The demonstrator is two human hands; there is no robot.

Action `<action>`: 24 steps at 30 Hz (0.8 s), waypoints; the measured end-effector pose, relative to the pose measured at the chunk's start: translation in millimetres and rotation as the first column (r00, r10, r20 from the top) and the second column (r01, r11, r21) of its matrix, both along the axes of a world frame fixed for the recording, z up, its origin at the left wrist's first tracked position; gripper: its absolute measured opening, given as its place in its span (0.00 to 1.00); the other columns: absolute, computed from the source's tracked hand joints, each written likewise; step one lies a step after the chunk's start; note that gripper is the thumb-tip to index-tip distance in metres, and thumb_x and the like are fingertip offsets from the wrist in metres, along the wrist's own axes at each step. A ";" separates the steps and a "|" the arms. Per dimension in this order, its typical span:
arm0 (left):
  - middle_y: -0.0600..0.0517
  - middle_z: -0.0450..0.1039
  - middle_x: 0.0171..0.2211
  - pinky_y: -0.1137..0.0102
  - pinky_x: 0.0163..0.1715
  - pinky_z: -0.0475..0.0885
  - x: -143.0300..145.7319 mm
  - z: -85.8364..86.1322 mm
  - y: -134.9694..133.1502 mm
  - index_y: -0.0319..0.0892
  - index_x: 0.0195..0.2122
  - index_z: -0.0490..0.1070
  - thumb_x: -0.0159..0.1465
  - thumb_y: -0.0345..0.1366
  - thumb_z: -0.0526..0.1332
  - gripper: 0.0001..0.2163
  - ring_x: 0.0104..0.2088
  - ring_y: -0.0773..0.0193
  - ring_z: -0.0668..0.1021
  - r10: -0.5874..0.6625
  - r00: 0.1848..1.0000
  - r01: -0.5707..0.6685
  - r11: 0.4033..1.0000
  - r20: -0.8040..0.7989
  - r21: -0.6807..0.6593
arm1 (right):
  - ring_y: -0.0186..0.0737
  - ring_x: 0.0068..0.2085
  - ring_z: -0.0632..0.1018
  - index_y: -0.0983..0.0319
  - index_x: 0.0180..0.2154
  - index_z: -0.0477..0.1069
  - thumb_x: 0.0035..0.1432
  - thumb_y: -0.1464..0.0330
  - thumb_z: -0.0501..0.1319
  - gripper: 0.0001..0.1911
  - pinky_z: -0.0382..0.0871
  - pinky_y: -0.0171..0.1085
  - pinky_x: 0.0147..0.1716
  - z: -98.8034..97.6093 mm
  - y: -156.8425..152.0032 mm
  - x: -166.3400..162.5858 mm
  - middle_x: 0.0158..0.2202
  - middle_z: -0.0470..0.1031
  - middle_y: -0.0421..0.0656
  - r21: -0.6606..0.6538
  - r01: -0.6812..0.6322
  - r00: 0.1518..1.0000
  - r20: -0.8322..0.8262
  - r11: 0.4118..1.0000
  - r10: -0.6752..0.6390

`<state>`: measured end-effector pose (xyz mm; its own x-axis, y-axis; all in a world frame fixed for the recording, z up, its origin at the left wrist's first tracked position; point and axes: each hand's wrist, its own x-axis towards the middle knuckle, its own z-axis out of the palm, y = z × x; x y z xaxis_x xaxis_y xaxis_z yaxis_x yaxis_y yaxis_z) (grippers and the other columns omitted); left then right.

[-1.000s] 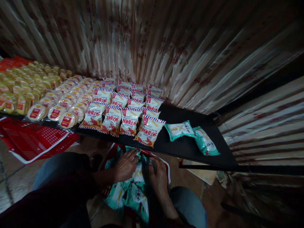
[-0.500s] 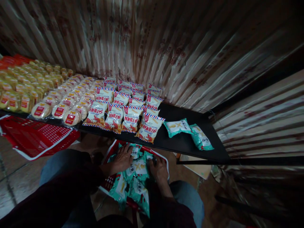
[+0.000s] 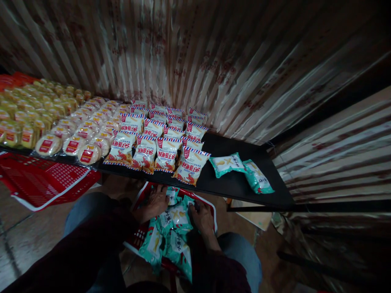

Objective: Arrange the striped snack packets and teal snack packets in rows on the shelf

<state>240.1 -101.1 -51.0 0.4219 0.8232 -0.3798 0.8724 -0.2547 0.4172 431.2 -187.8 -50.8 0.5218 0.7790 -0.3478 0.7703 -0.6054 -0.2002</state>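
My left hand (image 3: 154, 202) and my right hand (image 3: 200, 217) reach down into a red basket (image 3: 143, 195) below the black table's (image 3: 232, 185) front edge. Both hands close round a bunch of teal snack packets (image 3: 171, 232) that spill over the basket's near rim. Two more teal packets (image 3: 227, 163) lie on the table at the right. Left of them stand rows of white, red and blue snack packets (image 3: 166, 152).
Round wrapped cakes (image 3: 87, 152) and yellow packets (image 3: 27, 122) cover the table's left part. Another red basket (image 3: 45, 181) sits on the floor at the left. A striped curtain (image 3: 214, 61) hangs behind the table. My knees in jeans flank the basket.
The view has shifted a little, so more of the basket shows. My hands have gathered the teal packets tighter together; the packets on the table have not moved.
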 end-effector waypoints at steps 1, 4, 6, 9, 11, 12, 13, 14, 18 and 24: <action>0.40 0.57 0.63 0.59 0.61 0.58 1.9 -0.2 -0.3 0.37 0.62 0.59 0.65 0.36 0.50 0.24 0.61 0.51 0.66 0.012 1.000 -0.012 1.000 -0.003 0.008 | 0.50 0.50 0.76 0.59 0.55 0.69 0.63 0.56 0.52 0.24 0.68 0.41 0.47 1.3 0.7 -0.5 0.52 0.72 0.52 -0.002 0.002 1.000 0.000 1.000 -0.002; 0.40 0.59 0.62 0.59 0.60 0.59 5.8 -1.3 -1.4 0.37 0.61 0.60 0.65 0.36 0.50 0.24 0.61 0.51 0.66 0.027 1.000 -0.027 0.999 -0.012 0.029 | 0.50 0.51 0.76 0.59 0.55 0.70 0.63 0.57 0.52 0.23 0.68 0.42 0.47 4.3 2.9 -1.4 0.53 0.71 0.53 -0.002 0.013 1.000 0.000 1.000 -0.013; 0.40 0.61 0.61 0.60 0.59 0.59 7.3 -1.6 -1.5 0.37 0.62 0.60 0.65 0.37 0.50 0.24 0.61 0.52 0.66 0.028 0.999 -0.027 0.999 -0.018 0.038 | 0.50 0.51 0.76 0.59 0.54 0.70 0.63 0.57 0.52 0.23 0.68 0.42 0.48 5.4 4.2 -1.3 0.53 0.71 0.53 -0.009 0.026 1.000 -0.007 1.000 -0.026; 0.40 0.61 0.61 0.61 0.59 0.59 9.8 -1.7 -1.0 0.37 0.63 0.58 0.64 0.36 0.50 0.25 0.61 0.52 0.65 0.030 0.999 -0.028 0.998 -0.027 0.050 | 0.48 0.51 0.75 0.59 0.54 0.70 0.63 0.57 0.52 0.23 0.68 0.41 0.48 6.0 5.5 -0.8 0.53 0.70 0.52 -0.018 0.039 0.999 -0.023 0.999 -0.039; 0.39 0.61 0.61 0.61 0.59 0.58 12.3 -2.4 -1.1 0.36 0.62 0.58 0.63 0.36 0.51 0.25 0.61 0.52 0.65 0.033 0.999 -0.031 0.998 -0.034 0.053 | 0.48 0.51 0.76 0.59 0.54 0.70 0.63 0.57 0.52 0.23 0.68 0.41 0.48 5.8 5.5 -0.7 0.53 0.70 0.52 -0.016 0.042 0.999 -0.030 0.999 -0.042; 0.39 0.61 0.61 0.61 0.59 0.58 13.7 -3.2 -1.4 0.35 0.62 0.58 0.63 0.36 0.51 0.25 0.60 0.51 0.65 0.035 0.999 -0.033 0.998 -0.037 0.053 | 0.48 0.51 0.76 0.59 0.54 0.70 0.62 0.57 0.52 0.23 0.68 0.41 0.48 5.6 5.2 -0.8 0.53 0.70 0.52 -0.014 0.043 0.999 -0.032 0.999 -0.044; 0.38 0.61 0.60 0.61 0.59 0.58 15.1 -4.4 -1.8 0.35 0.62 0.59 0.63 0.35 0.51 0.25 0.60 0.51 0.65 0.040 0.998 -0.038 0.998 -0.040 0.053 | 0.49 0.51 0.76 0.59 0.54 0.70 0.62 0.57 0.52 0.23 0.68 0.41 0.48 5.3 4.7 -0.8 0.53 0.70 0.53 -0.012 0.046 0.998 -0.034 0.999 -0.047; 0.38 0.61 0.60 0.61 0.59 0.58 16.2 -6.0 -2.2 0.35 0.61 0.59 0.63 0.35 0.51 0.25 0.60 0.51 0.66 0.045 0.998 -0.043 0.998 -0.042 0.053 | 0.49 0.51 0.76 0.59 0.54 0.70 0.62 0.57 0.52 0.23 0.68 0.42 0.48 4.9 4.2 -0.9 0.53 0.70 0.53 -0.009 0.049 0.998 -0.036 0.999 -0.050; 0.36 0.64 0.57 0.59 0.58 0.58 15.7 -13.1 -2.8 0.34 0.59 0.62 0.62 0.33 0.52 0.23 0.58 0.50 0.68 0.040 0.999 -0.039 0.998 -0.027 0.056 | 0.50 0.51 0.76 0.59 0.54 0.70 0.62 0.57 0.53 0.24 0.68 0.42 0.48 3.1 1.6 0.2 0.53 0.70 0.53 0.012 0.052 0.998 -0.049 0.999 -0.051; 0.38 0.68 0.54 0.59 0.57 0.60 5.7 -11.1 -2.1 0.37 0.57 0.64 0.64 0.34 0.51 0.21 0.56 0.52 0.69 0.004 1.000 -0.005 0.998 0.018 0.070 | 0.49 0.50 0.76 0.61 0.52 0.72 0.60 0.56 0.54 0.24 0.67 0.41 0.49 1.8 -2.1 2.2 0.51 0.73 0.53 0.097 0.033 0.995 -0.100 0.995 -0.023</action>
